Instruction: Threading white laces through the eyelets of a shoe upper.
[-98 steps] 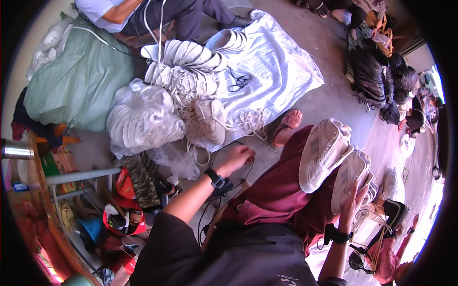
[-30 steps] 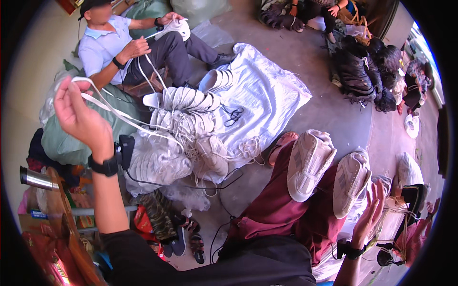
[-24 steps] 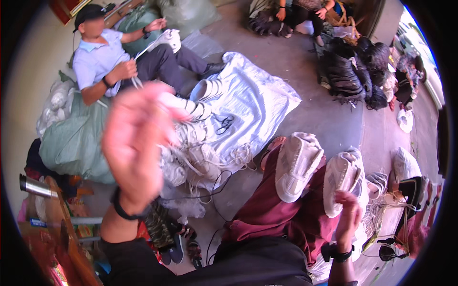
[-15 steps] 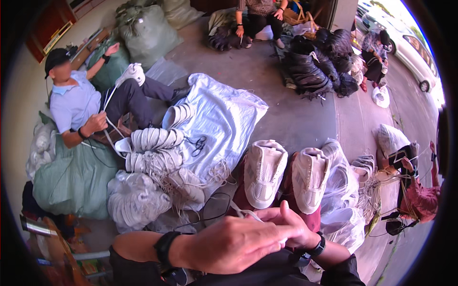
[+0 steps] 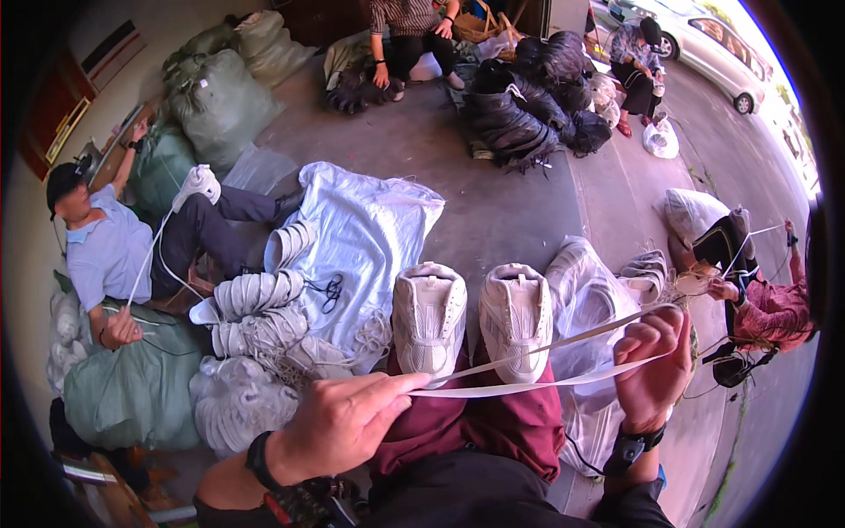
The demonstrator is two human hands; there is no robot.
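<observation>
A flat white shoelace is stretched in two strands between my hands, above my lap. My left hand pinches one end of the strands between thumb and fingers. Raised on the right, my right hand has its fingers curled around the other end of the loop. Two white sneakers stand side by side on my knees, toes toward me: the left sneaker and the right sneaker. The left one shows some lace on its right edge; whether the right one is laced I cannot tell.
White shoes in clear plastic and a shoe pile lie to the left, beside a white sheet. A plastic bag is at my right. A person in light blue pulls a lace; others sit near black shoes.
My hands have moved apart from being pressed together, drawing the lace out between them. My right hand has gone right and up. The whole view has shifted, showing more of my lap.
</observation>
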